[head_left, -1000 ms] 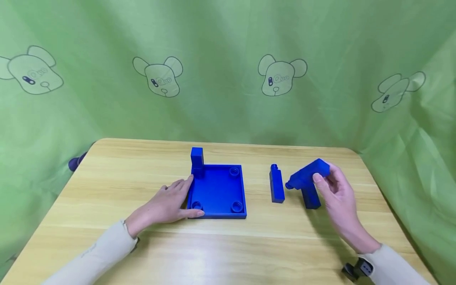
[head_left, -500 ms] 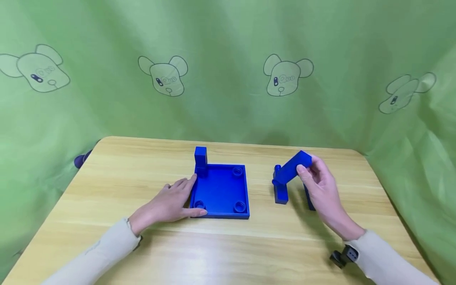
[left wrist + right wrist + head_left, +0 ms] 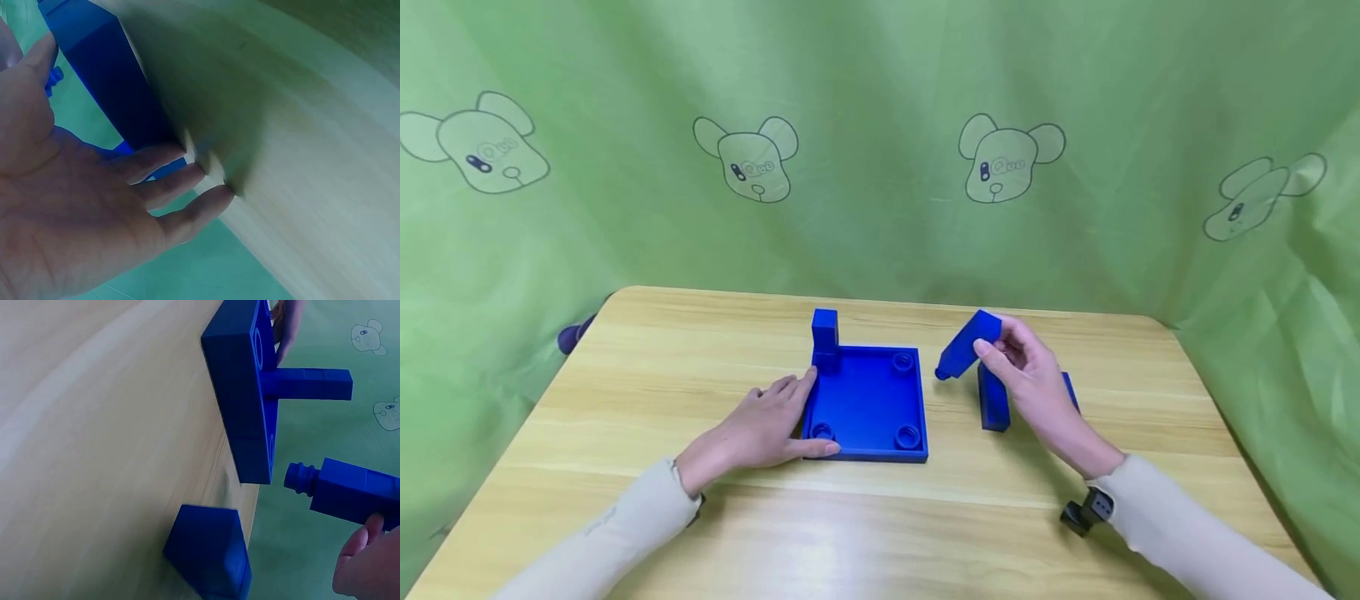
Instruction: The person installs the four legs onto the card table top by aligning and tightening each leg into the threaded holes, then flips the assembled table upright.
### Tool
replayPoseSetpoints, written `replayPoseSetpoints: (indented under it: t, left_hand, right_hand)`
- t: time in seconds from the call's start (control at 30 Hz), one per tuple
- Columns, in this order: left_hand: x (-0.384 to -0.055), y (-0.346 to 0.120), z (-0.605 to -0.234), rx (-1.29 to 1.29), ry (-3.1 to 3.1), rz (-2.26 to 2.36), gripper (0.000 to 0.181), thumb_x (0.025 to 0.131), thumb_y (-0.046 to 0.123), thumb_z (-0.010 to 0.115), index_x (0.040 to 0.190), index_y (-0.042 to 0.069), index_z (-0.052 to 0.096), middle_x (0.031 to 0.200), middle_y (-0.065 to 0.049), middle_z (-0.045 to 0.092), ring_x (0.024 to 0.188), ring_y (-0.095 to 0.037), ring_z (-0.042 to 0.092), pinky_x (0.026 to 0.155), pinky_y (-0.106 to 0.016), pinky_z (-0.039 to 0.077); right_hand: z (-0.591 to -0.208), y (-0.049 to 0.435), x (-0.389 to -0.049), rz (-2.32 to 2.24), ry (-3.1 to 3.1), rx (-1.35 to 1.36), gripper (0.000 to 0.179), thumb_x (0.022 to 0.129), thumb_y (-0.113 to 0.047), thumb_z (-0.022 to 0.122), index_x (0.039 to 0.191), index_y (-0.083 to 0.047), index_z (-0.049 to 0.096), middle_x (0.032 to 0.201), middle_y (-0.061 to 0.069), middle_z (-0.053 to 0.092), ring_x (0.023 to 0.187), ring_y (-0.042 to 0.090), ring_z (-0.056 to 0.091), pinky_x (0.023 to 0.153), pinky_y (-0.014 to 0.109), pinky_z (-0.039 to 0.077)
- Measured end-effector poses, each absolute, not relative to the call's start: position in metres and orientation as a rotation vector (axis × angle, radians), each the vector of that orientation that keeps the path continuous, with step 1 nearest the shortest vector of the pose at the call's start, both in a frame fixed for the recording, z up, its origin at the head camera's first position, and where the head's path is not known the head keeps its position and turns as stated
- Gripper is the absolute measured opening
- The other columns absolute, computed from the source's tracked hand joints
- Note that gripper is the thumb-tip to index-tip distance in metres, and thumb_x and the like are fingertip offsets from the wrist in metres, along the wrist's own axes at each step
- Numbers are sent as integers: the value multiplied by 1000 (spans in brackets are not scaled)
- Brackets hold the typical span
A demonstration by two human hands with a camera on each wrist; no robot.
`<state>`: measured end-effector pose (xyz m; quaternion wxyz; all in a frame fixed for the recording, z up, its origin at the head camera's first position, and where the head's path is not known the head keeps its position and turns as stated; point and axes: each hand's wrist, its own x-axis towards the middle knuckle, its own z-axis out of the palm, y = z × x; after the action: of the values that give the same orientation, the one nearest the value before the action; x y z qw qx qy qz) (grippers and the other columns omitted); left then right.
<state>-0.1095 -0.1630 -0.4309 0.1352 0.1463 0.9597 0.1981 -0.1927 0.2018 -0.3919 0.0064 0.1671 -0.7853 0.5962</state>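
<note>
A blue square tabletop (image 3: 865,404) lies underside up, with a raised rim and threaded round sockets in its corners. One blue leg (image 3: 825,332) stands upright in the far left corner. My left hand (image 3: 760,425) rests against the left side, fingers extended, with the thumb along the front rim. Between thumb and fingers my right hand (image 3: 1033,375) grips another blue table leg (image 3: 967,346), tilted so its threaded end points down and left, right of the tabletop. That threaded peg (image 3: 301,479) shows plainly in the right wrist view.
Below the right hand, a loose blue leg (image 3: 994,404) lies on the wooden table (image 3: 880,525). Another leg (image 3: 1070,390) is mostly hidden behind that hand. A green curtain (image 3: 865,233) hangs past the table's far edge.
My right hand has moved left with the table leg, passing over the loose leg toward the tabletop. The left hand stays put on the tabletop; the view has shifted slightly.
</note>
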Motion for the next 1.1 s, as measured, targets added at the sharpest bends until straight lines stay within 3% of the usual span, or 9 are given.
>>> replayPoseSetpoints:
  t: [0.87,1.1]
  left_hand:
    - [-107,-162,-435,411,2791,573,117,98,75,65,173,-2,17,172,-26,33,158,-48,30,118,-78,30]
    - [-108,-162,-434,419,2796,563,117,98,74,66,173,-2,17,172,-27,33,158,-48,31,118,-78,30]
  right_hand:
    - [-402,148,-217,1969,-2469,592,43,110,-16,69,148,1,60,126,14,66,112,21,61,94,22,51]
    - [-400,142,-220,1956,-2487,600,42,110,-16,69,147,1,61,122,13,66,110,23,60,92,23,52]
